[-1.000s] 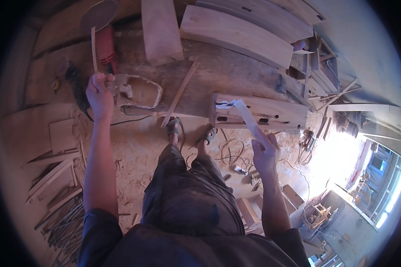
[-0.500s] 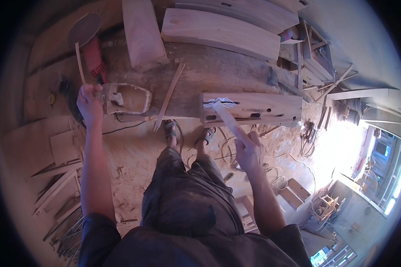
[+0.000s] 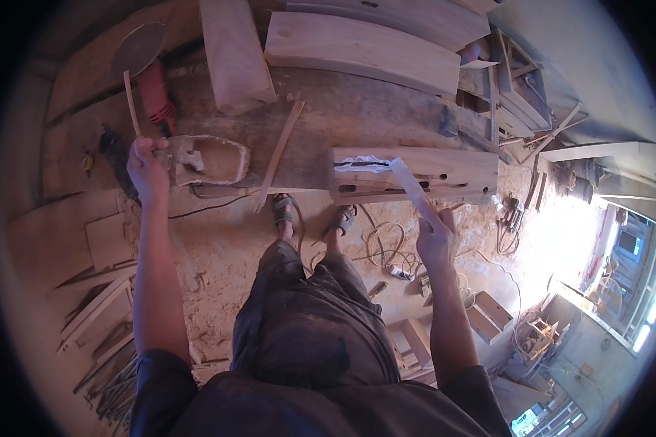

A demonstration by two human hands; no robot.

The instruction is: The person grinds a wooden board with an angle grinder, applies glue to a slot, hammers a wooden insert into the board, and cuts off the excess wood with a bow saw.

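My right hand point(image 3: 436, 239) is closed around a pale, flat spatula point(image 3: 410, 186). Its tip touches the upper face of a thick wooden beam point(image 3: 459, 162), at the right end of a smear of white paste point(image 3: 375, 159) along a dark slot. Other slots and holes show in the beam. Closed too, my left hand point(image 3: 147, 166) grips a thin wooden strip point(image 3: 130, 102) that points away from me. Just right of those fingers is a cut-open tub point(image 3: 229, 140) with a white lump point(image 3: 191, 160) inside; whether they also touch the tub, I cannot tell.
A red angle grinder point(image 3: 154, 95) with a large disc lies at the back left. Thick boards point(image 3: 361, 51) rest along the far side of the bench point(image 3: 328, 95). One loose lath point(image 3: 278, 156) juts over the near edge. Cables point(image 3: 386, 244) and shavings cover the floor.
My right hand and the spatula have slid to the right along the beam, and the paste now stretches in a longer band over the slot. My left hand is nearly still.
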